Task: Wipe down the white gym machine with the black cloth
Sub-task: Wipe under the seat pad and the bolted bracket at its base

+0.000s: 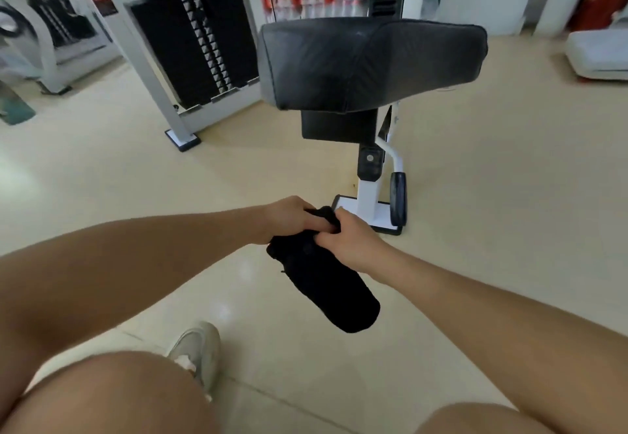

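Weight stack (193, 42): black plates in a white frame, standing on the floor well to the left of the hands; no contact with the cloth.
Shoe (200, 352): one pale trainer planted on the tiled floor (492, 195), below the left forearm.
Left grip (289, 219): fingers curled over the upper end of the black cloth (326, 284), holding it from the left side.
Black cloth: bunched at the top between the two hands, the rest hanging free as a folded length down and to the right (clear of the floor and of every machine surface).
Right grip (350, 240): fingers closed on the same bunched end, touching the left hand's fingers; thumb position cannot be made out.
White gym machine (368, 192): white upright post on a flat base plate, just beyond the hands; a black pad (370, 63) sits above it, with a smaller black block under the pad.
Step in hand: judged to be preparation, with the cloth being gathered or refolded; no wiping contact is made yet.
Progress: early, on this evidence; no white surface shows the cloth against it.
Next move requires: one hand to take the cloth as a wad and carry it forward to the white post or base plate, pressing flat.
Risk: the loose hanging end may drag on the floor.
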The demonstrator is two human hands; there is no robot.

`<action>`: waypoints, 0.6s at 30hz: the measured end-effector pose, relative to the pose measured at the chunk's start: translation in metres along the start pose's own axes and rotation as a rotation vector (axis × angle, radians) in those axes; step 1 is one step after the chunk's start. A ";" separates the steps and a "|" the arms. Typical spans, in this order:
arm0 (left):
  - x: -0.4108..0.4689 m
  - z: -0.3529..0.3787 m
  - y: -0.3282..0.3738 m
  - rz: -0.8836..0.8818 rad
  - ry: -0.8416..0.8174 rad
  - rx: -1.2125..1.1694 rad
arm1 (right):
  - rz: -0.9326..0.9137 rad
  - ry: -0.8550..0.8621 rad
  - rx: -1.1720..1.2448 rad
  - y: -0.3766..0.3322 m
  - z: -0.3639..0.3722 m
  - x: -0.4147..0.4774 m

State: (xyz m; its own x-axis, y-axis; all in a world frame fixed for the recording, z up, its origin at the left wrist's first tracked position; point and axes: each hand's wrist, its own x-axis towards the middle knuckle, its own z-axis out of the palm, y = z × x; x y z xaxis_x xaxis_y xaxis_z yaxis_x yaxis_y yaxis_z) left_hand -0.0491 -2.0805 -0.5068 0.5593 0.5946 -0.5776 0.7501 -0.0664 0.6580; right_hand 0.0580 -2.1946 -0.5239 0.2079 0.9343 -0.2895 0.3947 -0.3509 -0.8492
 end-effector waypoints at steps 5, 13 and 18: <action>0.025 -0.053 -0.028 -0.044 -0.344 -0.005 | 0.075 -0.023 -0.127 -0.007 0.016 0.028; 0.114 -0.101 -0.074 0.173 -0.182 0.204 | 0.388 0.245 -0.106 -0.013 0.066 0.113; 0.168 -0.097 -0.098 0.312 0.024 0.012 | 0.505 0.608 0.176 0.003 0.095 0.164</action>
State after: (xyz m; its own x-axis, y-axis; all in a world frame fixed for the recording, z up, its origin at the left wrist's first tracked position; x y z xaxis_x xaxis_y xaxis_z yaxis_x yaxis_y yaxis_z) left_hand -0.0632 -1.8961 -0.6217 0.7550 0.5625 -0.3370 0.5477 -0.2582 0.7959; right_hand 0.0081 -2.0369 -0.6158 0.7936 0.4505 -0.4090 -0.0133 -0.6593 -0.7518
